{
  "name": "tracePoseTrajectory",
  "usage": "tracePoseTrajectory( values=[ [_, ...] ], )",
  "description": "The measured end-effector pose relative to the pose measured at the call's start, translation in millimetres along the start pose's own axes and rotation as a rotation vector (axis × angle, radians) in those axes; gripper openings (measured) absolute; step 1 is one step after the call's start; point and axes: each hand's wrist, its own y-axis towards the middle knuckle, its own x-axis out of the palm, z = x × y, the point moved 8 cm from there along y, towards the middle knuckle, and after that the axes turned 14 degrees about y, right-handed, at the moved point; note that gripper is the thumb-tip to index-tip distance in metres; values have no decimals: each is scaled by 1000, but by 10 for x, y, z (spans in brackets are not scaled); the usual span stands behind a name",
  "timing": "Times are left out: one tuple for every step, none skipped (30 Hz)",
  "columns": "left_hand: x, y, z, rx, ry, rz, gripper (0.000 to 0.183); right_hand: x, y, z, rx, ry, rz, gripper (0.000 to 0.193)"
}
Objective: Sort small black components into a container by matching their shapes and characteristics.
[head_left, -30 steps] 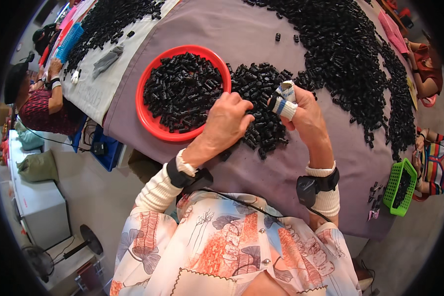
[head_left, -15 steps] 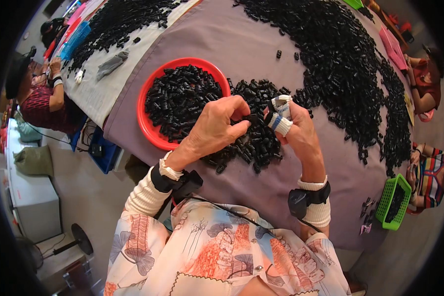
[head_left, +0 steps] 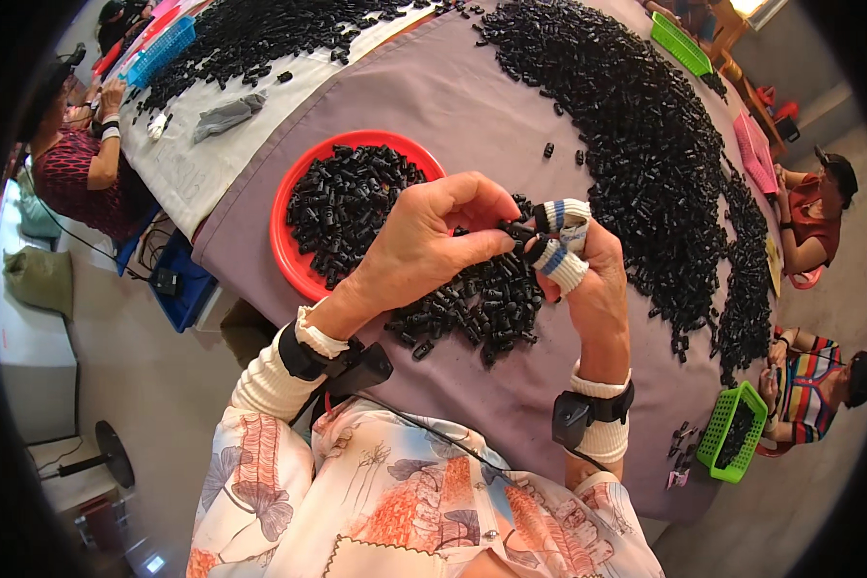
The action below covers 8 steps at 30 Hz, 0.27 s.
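In front of me, both hands meet over a loose heap of small black plastic parts [head_left: 486, 313]. My left hand [head_left: 429, 236] pinches the end of a small black cylindrical part [head_left: 520, 232] between thumb and forefinger. The part's other end is in the fingertips of my right hand [head_left: 597, 270], which wears white knitted finger sleeves [head_left: 561, 268] with blue and black stripes. Those sleeved fingers partly hide the part. Behind my left hand is a round red basin [head_left: 281, 229] filled with similar black parts.
A large pile of black parts [head_left: 636, 144] spreads along the right of the cloth-covered table [head_left: 433, 96]. A green basket [head_left: 732, 433] stands at the right edge, a blue basket [head_left: 164, 53] far left. Other people [head_left: 814, 385] sit around the table.
The view has shifted slightly. My hands have come together, and the black part now bridges my left fingertips and my right fingers, where a gap showed before.
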Motion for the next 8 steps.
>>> tracePoseTrajectory(
  values=[
    [-12,-6,-17,-31,-147,6,21,21,0,-21,-17,12,11,18],
    [-21,-3,-3,-27,-152,7,21,27,-6,-44,-34,22,27,16],
    [-33,0,-1,-39,-198,11,23,40,-8,-56,-35,16,27,16],
    [-39,5,-7,-50,-244,15,24,52,-9,-76,-48,10,24,17],
    [-42,7,-16,-47,-246,17,24,68,-8,-94,-60,5,19,17],
    [-38,12,-44,-48,-296,26,25,74,-5,-93,-61,2,17,17],
    [-34,17,-81,-48,-345,34,25,79,-2,-96,-82,7,8,18],
    [-17,27,-126,-40,-414,24,28,77,4,-95,-103,14,-3,18]
  ],
)
